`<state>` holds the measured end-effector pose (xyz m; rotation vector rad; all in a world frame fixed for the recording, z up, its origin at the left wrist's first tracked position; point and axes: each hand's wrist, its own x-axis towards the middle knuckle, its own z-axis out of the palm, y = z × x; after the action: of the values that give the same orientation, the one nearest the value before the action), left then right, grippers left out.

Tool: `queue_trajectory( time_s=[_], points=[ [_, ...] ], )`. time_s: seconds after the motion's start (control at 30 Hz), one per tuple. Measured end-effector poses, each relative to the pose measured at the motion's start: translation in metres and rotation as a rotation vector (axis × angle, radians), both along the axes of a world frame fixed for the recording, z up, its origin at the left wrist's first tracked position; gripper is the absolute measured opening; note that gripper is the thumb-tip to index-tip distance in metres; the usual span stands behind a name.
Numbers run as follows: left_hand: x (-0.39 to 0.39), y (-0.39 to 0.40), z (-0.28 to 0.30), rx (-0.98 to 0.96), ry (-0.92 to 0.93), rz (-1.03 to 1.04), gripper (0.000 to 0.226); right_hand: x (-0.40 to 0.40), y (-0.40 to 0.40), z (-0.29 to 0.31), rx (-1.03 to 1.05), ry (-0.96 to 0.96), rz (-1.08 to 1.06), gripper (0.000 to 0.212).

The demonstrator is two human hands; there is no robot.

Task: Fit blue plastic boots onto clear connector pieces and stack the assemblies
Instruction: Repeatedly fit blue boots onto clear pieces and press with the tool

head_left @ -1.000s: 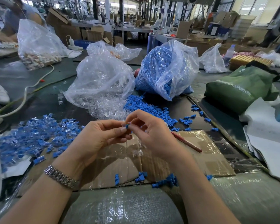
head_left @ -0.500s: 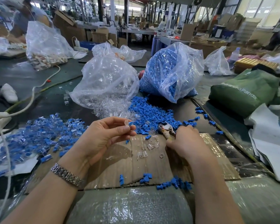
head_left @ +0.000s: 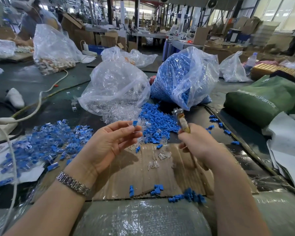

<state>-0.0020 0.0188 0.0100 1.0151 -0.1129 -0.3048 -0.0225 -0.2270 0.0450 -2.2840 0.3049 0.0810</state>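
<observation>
My left hand (head_left: 109,143) pinches a clear connector with a blue boot (head_left: 134,124) on it between thumb and fingertips, raised above the cardboard sheet (head_left: 126,176). My right hand (head_left: 197,143) grips a small tool (head_left: 180,120) with a wrapped handle and a metal head, held upright to the right of the piece. Loose blue boots (head_left: 157,123) lie heaped behind the hands. A few clear connectors (head_left: 163,154) lie on the cardboard. A pile of finished blue-and-clear assemblies (head_left: 46,140) spreads out to the left.
A bag of clear connectors (head_left: 114,89) and a bag of blue boots (head_left: 184,75) stand behind the hands. A green bag (head_left: 262,97) lies at right and white cables (head_left: 39,103) at left. Some blue boots (head_left: 186,197) sit at the cardboard's near edge. Another person (head_left: 36,19) works far left.
My right hand left the piece, picked up the tool from the cardboard and raised it. My left hand kept the connector and lifted it slightly.
</observation>
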Motion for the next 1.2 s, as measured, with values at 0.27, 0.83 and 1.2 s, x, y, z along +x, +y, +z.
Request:
queue_trajectory(
  time_s=[0.27,0.83,1.2],
  points=[
    [0.002,0.0,-0.001,-0.071,-0.001,0.055,0.015,-0.022,0.043,0.018,0.283,0.167,0.509,0.029],
    [-0.004,-0.005,0.002,0.183,-0.176,0.15,0.013,-0.025,0.051,0.009,0.272,0.152,0.508,0.025],
    [-0.009,-0.008,0.005,0.358,-0.254,0.23,0.025,-0.025,0.055,0.003,0.302,0.142,0.442,0.034]
  ],
)
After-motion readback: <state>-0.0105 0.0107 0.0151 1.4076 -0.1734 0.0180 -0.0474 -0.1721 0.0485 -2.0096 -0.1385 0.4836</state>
